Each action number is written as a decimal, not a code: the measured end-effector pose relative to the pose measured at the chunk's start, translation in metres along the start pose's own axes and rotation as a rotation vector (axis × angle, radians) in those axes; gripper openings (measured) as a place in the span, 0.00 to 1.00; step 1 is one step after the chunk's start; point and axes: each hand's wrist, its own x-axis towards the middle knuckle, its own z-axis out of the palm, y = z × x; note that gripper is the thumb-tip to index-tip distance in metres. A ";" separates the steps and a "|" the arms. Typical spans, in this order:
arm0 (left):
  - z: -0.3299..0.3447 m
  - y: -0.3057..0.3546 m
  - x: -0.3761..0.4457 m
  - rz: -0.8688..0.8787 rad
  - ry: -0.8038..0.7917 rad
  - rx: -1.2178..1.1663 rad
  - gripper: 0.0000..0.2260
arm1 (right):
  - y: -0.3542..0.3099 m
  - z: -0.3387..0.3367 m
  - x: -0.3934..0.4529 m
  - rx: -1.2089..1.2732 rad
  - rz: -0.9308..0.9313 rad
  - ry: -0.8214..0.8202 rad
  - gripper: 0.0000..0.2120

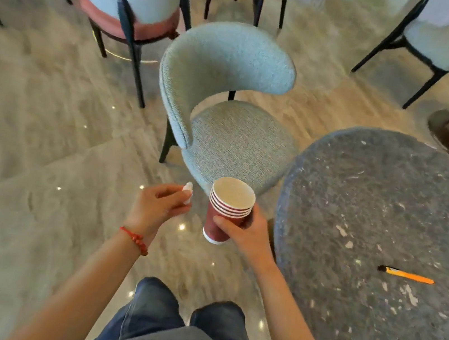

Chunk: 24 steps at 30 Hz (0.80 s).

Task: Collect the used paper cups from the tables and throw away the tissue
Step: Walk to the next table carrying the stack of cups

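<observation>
Nearest the person, the right hand (248, 234) is wrapped round a stack of paper cups (227, 210), dark red outside and pale inside, nested one in another and tilted; the topmost cup shows nothing in it. Just beside it, apart from the cups, the left hand (160, 205) pinches a small crumpled white tissue (188, 192) between curled fingers, a red bracelet (134, 239) on its wrist. To the right stands a dark speckled round table (371, 222) bearing an orange pen (406, 275). Beyond the cups sits a pale blue chair (227, 88), with more chairs farther off.
</observation>
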 end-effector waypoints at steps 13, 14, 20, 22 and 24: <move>-0.221 0.046 -0.002 0.063 0.387 -0.195 0.02 | -0.025 0.221 0.044 -0.061 0.019 -0.400 0.25; -0.230 0.048 0.000 0.064 0.409 -0.211 0.03 | -0.026 0.231 0.048 -0.076 0.021 -0.428 0.25; -0.262 0.061 0.027 0.058 0.505 -0.292 0.03 | -0.037 0.271 0.091 -0.113 0.033 -0.503 0.25; -0.269 0.071 0.047 0.055 0.534 -0.308 0.03 | -0.043 0.283 0.115 -0.123 0.032 -0.524 0.25; -0.273 0.083 0.070 0.058 0.546 -0.319 0.03 | -0.049 0.295 0.143 -0.134 0.026 -0.533 0.26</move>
